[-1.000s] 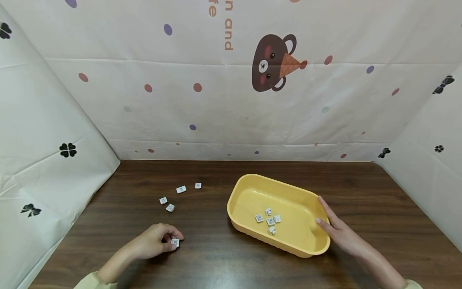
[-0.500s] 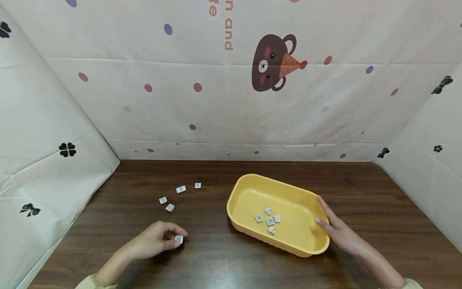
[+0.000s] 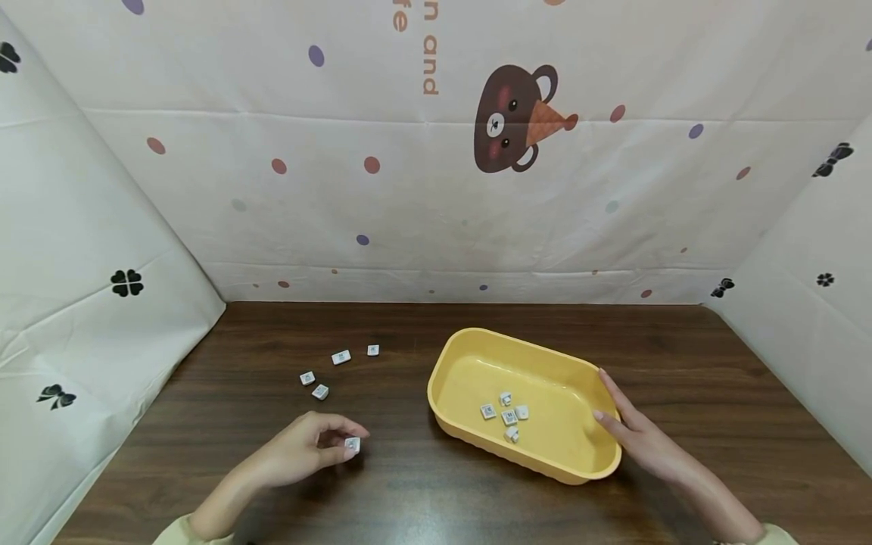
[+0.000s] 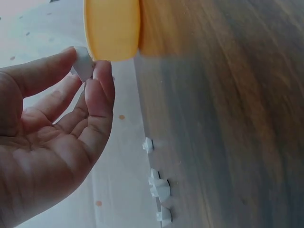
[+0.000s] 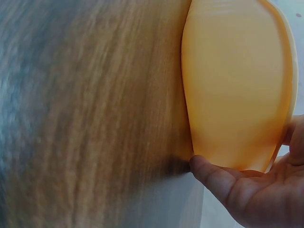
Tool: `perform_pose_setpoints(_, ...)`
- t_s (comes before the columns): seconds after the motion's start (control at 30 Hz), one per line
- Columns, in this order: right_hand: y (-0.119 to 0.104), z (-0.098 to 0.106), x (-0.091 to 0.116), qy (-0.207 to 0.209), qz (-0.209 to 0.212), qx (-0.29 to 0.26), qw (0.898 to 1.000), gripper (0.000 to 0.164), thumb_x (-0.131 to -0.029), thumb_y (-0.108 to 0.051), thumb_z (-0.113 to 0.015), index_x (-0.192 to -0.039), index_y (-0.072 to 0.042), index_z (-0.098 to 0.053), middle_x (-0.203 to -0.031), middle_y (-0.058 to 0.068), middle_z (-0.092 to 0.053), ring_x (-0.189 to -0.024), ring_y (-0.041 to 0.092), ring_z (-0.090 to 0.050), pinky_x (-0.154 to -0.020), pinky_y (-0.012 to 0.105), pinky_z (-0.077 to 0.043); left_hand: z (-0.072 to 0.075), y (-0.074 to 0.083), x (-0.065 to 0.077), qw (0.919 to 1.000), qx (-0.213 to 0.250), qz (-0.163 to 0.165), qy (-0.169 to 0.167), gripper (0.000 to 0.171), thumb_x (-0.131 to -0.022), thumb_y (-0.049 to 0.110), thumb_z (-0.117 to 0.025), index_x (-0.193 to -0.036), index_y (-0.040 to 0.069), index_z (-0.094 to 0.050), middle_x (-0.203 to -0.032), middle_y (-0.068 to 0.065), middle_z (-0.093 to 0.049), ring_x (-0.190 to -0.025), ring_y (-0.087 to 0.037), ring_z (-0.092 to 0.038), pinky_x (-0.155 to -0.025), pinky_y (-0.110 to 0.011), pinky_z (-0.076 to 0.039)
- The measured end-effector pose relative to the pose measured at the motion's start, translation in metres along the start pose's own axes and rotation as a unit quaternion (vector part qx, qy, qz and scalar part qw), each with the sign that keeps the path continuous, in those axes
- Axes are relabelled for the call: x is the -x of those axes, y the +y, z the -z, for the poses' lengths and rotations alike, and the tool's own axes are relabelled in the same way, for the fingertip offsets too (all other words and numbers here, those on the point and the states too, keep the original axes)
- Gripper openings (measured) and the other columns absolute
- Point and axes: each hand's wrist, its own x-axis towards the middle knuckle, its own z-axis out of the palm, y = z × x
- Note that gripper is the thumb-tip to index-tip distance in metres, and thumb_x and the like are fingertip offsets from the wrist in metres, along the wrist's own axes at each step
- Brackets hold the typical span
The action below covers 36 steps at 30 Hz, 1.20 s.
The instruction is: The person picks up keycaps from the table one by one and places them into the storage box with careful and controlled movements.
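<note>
My left hand [image 3: 300, 448] pinches a small white keycap [image 3: 352, 445] between thumb and fingertips, over the table's front left. The left wrist view shows this keycap [image 4: 83, 63] from the side, held at the fingertips. A yellow tray [image 3: 545, 459] sits slanted right of the middle, with several white keycaps [image 3: 509, 417] inside, some tipped over. My right hand [image 3: 647, 443] grips the tray's right end, its thumb reaching over the rim. In the right wrist view, fingers [image 5: 213, 178] lie against the tray's [image 5: 232, 85] end.
On the dark wooden table [image 3: 402, 492], several loose keycaps lie left of the tray, among them a wider keycap [image 3: 341, 356] and a smaller keycap [image 3: 320, 392] nearer the left hand. A printed white cloth [image 3: 306, 204] walls the back and both sides.
My left hand has lifted the keycap from the table and carried it slightly right and away from me. The right hand and tray stay almost where they were.
</note>
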Motion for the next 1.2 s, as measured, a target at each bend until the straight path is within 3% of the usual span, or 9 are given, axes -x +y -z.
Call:
perform_pose_setpoints(0.2, 0.001, 0.000, 0.000, 0.000, 0.006, 0.002, 1.000, 0.071, -0.097, -0.028, -0.043, -0.147, -0.013, 0.004, -0.149, 0.022, 0.006, -0.132, 0.043, 0.003, -0.105, 0.053, -0.007, -0.004, 0.004, -0.005, 0.9998, -0.012, -0.008, 0.016, 0.030, -0.088, 0.023, -0.061, -0.107, 0.000, -0.064, -0.091, -0.002, -0.063, -0.074, -0.002, -0.051, -0.063, -0.021, -0.044)
perform_pose_setpoints(0.3, 0.000, 0.000, 0.000, 0.001, 0.004, 0.002, 1.000, 0.071, -0.097, -0.028, -0.044, -0.147, -0.013, 0.004, -0.150, 0.022, 0.006, -0.132, 0.043, 0.003, -0.104, 0.054, -0.006, -0.006, 0.008, -0.008, 0.9996, -0.011, -0.004, 0.024, 0.030, -0.088, 0.025, -0.061, -0.108, 0.002, -0.064, -0.092, -0.001, -0.063, -0.076, -0.003, -0.051, -0.065, -0.021, -0.044)
perform_pose_setpoints(0.33, -0.001, 0.000, 0.000, 0.000, 0.001, 0.000, 1.000, 0.072, -0.096, -0.029, -0.044, -0.147, -0.013, 0.004, -0.150, 0.021, 0.007, -0.132, 0.042, 0.004, -0.099, 0.063, -0.006, -0.006, 0.010, -0.009, 0.9996, -0.010, -0.001, 0.026, 0.031, -0.087, 0.025, -0.061, -0.108, 0.003, -0.064, -0.093, -0.002, -0.063, -0.077, -0.004, -0.051, -0.066, -0.021, -0.044)
perform_pose_setpoints(0.43, -0.001, 0.000, 0.000, -0.001, 0.001, 0.000, 1.000, 0.072, -0.096, -0.028, -0.044, -0.147, -0.014, 0.005, -0.150, 0.021, 0.007, -0.132, 0.043, 0.004, -0.098, 0.064, -0.006, -0.009, 0.015, -0.013, 0.9995, -0.008, 0.002, 0.032, 0.031, -0.087, 0.027, -0.061, -0.109, 0.005, -0.065, -0.097, -0.005, -0.064, -0.080, -0.005, -0.052, -0.069, -0.021, -0.044)
perform_pose_setpoints(0.67, -0.002, 0.000, 0.000, -0.002, -0.001, 0.000, 1.000, 0.071, -0.097, -0.027, -0.044, -0.147, -0.013, 0.005, -0.149, 0.022, 0.007, -0.132, 0.044, 0.004, -0.098, 0.065, -0.006, -0.016, 0.023, -0.024, 0.9991, -0.010, -0.009, 0.040, 0.031, -0.087, 0.027, -0.061, -0.108, 0.004, -0.065, -0.099, -0.007, -0.066, -0.081, -0.006, -0.054, -0.071, -0.022, -0.045)
perform_pose_setpoints(0.9, -0.002, 0.000, 0.000, -0.002, -0.005, 0.000, 1.000, 0.072, -0.097, -0.028, -0.044, -0.147, -0.013, 0.005, -0.149, 0.022, 0.007, -0.132, 0.044, 0.004, -0.098, 0.065, -0.006, -0.021, 0.030, -0.033, 0.9992, -0.004, -0.008, 0.040, 0.030, -0.087, 0.026, -0.062, -0.107, 0.005, -0.066, -0.093, 0.002, -0.065, -0.079, -0.007, -0.054, -0.070, -0.021, -0.045)
perform_pose_setpoints(1.2, -0.002, 0.000, 0.000, -0.005, -0.007, -0.001, 1.000, 0.071, -0.097, -0.028, -0.043, -0.147, -0.015, 0.006, -0.149, 0.022, 0.007, -0.132, 0.043, 0.003, -0.098, 0.064, -0.008, -0.026, 0.036, -0.044, 0.9987, 0.008, -0.015, 0.048, 0.026, -0.087, 0.026, -0.062, -0.106, 0.010, -0.067, -0.089, 0.003, -0.064, -0.079, -0.008, -0.055, -0.069, -0.022, -0.047)
